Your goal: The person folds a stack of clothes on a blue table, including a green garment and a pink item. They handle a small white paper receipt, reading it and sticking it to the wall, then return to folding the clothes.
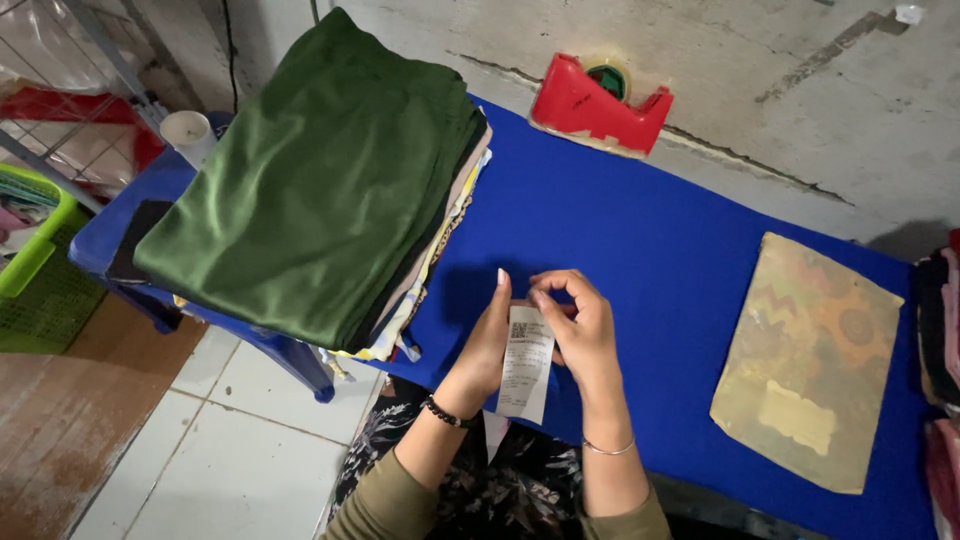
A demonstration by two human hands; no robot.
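So you've got a white paper slip (526, 363) pinched between both hands, held upright just above the near edge of the blue table (640, 240). Your left hand (487, 340) is flat-ish against the slip's left edge, fingers straight and pointing up, thumb side touching the paper. Your right hand (580, 325) is curled over the top right corner, thumb and forefinger closed on the paper right by the little printed square code. So both grips are closed on the slip, not just resting near it. The bottom end of the slip hangs free below your hands, over your lap.

Other stuff relative to the slip: up and to the left, pretty near, there's a stack of folded cloth (320, 190) w/ a green piece on top, overhanging the table's left end. Well off to the right lies a flat tan packet (810, 360), pattern showing thru it. Far side of the table, straight up from your right hand, sits a red tape dispenser (597, 105) against the wall. Past the cloth, far left corner, a white cup (187, 132). Green basket (35, 265) is down on the floor, way left.

Black bead bracelet on your left wrist, thin bangle on the right, fwiw.
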